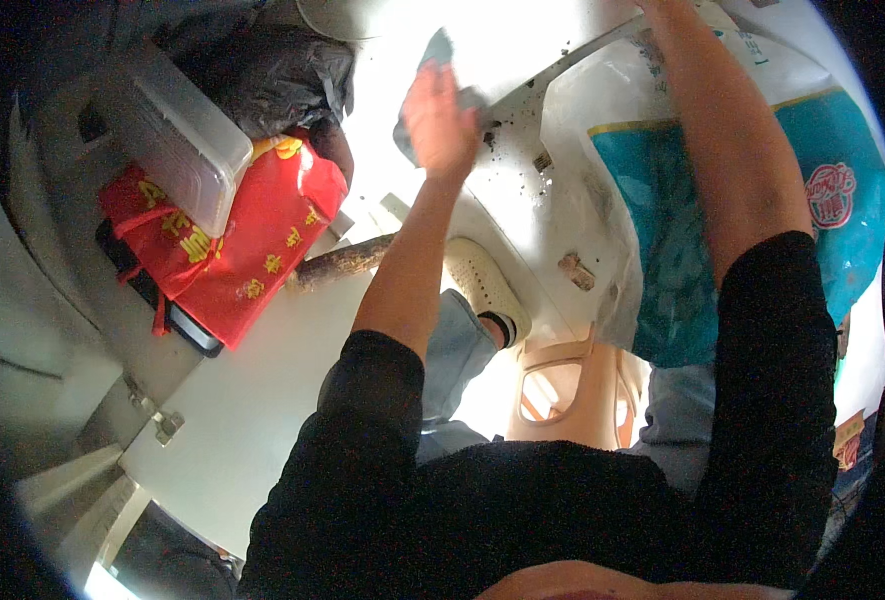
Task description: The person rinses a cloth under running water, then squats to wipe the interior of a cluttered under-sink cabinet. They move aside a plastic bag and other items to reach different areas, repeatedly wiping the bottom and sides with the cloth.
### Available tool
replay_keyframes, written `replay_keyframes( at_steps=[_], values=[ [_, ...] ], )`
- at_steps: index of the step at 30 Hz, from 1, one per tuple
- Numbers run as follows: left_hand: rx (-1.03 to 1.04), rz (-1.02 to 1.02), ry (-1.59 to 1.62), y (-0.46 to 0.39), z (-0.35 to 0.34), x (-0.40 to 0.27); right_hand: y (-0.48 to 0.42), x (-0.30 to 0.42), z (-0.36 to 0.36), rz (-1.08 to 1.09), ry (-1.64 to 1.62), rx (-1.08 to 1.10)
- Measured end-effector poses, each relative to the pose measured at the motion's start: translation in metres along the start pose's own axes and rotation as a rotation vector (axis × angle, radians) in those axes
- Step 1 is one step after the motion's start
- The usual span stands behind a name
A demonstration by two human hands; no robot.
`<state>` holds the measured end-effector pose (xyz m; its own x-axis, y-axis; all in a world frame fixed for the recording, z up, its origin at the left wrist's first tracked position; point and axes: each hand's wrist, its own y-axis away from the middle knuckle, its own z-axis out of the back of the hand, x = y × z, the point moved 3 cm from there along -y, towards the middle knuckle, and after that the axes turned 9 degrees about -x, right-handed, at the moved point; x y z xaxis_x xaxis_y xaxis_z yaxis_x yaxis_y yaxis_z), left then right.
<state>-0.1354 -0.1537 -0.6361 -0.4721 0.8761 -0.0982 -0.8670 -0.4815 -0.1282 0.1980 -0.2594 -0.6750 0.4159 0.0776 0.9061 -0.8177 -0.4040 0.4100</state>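
My left hand (442, 124) lies on a grey-green cloth (410, 139) over a brightly lit white surface; whether its fingers grip the cloth is blurred. Dark crumbs and small bits are scattered on the surface just right of it. My right forearm reaches to the top edge of the picture, over a large white and teal plastic bag (660, 225); the right hand itself is almost wholly cut off there. A brown scrap (577, 271) lies on the light surface left of that bag.
At the left a clear plastic container (187, 142) leans on a red bag (255, 255) with yellow writing, beside a black plastic bag (285, 75). A wooden stick (341, 262) lies near a cream clog (487, 285). A beige plastic stool (562, 427) stands close to my body.
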Motion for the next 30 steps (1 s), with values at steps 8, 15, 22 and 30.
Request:
replay_keyframes(
  at_steps=[8,15,22,30],
  values=[
    [-0.207,0.426,-0.234,0.055,-0.008,0.107,-0.013,-0.019,-0.016,-0.045,0.011,0.025],
    [-0.064,-0.234,0.034,-0.059,-0.026,-0.044,0.0,-0.008,-0.014,0.013,0.026,-0.005],
    [0.028,-0.604,0.38,-0.072,-0.037,-0.079,-0.003,-0.009,-0.011,0.039,-0.02,0.082],
    [0.414,-0.586,0.318,0.019,0.025,0.033,-0.001,-0.014,-0.013,-0.096,-0.053,0.06]
  ],
)
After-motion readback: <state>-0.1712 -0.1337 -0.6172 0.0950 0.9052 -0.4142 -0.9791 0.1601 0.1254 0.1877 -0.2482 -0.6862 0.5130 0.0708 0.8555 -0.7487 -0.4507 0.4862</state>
